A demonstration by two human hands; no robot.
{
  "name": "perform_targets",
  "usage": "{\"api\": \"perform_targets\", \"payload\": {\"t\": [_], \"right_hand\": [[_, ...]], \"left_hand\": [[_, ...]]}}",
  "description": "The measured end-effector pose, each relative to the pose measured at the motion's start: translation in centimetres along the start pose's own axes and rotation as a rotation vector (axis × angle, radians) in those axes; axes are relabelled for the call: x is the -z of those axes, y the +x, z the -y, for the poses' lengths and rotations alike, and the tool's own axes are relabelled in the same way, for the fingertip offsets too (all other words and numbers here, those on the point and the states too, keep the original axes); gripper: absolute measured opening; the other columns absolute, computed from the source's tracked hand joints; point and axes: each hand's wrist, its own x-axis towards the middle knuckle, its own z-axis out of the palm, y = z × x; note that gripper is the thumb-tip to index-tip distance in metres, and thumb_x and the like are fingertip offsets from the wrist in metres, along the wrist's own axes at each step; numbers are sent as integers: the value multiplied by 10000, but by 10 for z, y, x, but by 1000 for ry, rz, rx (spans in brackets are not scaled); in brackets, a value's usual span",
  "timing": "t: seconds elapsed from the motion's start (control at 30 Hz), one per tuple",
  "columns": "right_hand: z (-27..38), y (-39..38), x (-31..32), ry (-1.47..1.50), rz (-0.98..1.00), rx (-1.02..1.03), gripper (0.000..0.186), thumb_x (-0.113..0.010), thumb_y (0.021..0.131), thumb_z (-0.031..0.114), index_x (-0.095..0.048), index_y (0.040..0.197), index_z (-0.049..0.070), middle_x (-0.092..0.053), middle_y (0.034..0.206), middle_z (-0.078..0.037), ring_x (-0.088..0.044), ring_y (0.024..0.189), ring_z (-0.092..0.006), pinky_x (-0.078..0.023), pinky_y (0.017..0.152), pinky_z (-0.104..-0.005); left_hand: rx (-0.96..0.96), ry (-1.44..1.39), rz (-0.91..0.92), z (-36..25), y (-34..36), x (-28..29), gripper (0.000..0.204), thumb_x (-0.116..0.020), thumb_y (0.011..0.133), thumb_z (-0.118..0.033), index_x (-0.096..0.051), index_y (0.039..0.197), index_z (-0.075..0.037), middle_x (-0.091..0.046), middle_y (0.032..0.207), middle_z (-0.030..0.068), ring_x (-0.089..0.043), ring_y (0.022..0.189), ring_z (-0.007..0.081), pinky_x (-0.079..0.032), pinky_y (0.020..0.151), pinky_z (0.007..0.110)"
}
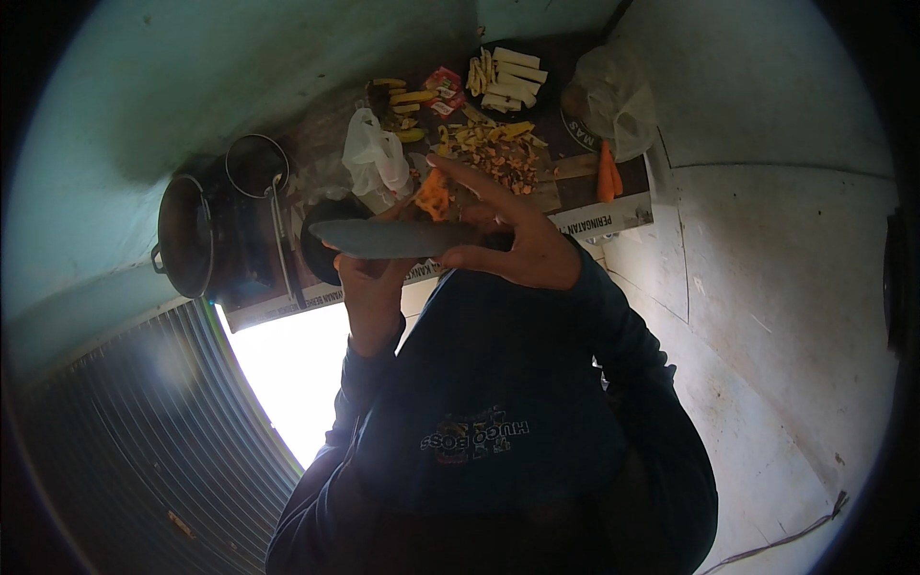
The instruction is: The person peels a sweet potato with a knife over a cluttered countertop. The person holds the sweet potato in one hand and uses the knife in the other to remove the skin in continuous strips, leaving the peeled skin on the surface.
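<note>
My right hand (525, 244) grips a broad grey knife (388, 238) at its handle end, thumb on the near side, with the blade lying level and pointing left. An orange piece of food (433, 195), dark-speckled, shows just above the blade, close to my right index finger. My left hand (372, 297) is raised under the blade with bent fingers; what it grips is mostly hidden by the knife. Chopped yellow and orange peelings (484, 153) lie on the tabletop beyond my hands, beside a white plastic bag (374, 149).
A dark plate (508, 105) holds pale rolled wrappers. Bananas (410, 135), a red packet (444, 86), carrots (609, 172) and a clear bag (623, 105) share the table. Dark pots (182, 240) stand left. Walls enclose the table; a corrugated panel (134, 402) is lower left.
</note>
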Motion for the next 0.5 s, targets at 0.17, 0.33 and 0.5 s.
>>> {"api": "perform_targets", "payload": {"t": [0.17, 0.33, 0.5], "right_hand": [[-1, 1, -1, 73, 20, 26, 809, -729, 790, 200, -255, 1442, 129, -235, 1492, -118, -560, 1109, -275, -501, 877, -381], [0, 0, -3, 33, 6, 68, 792, -720, 793, 143, -258, 1434, 101, -239, 1487, -121, -582, 1075, -261, -520, 845, -345], [0, 2, -7, 121, -23, 35, 779, -746, 764, 117, -304, 1405, 89, -294, 1446, -118, -584, 1065, -252, -520, 841, -336]], "left_hand": [[13, -12, -1, 5, -1, 3, 386, -660, 796, 5, -552, 1160, 76, -631, 1072, 122, -596, 998, 172, -453, 905, 308], [-33, 10, -13, -1, -5, 0, 362, -663, 795, 0, -566, 1137, 67, -629, 1060, 111, -594, 988, 169, -451, 895, 302], [6, 43, -39, 2, -5, 4, 382, -668, 789, -9, -564, 1149, 64, -628, 1052, 105, -591, 978, 167, -446, 894, 301]]}}
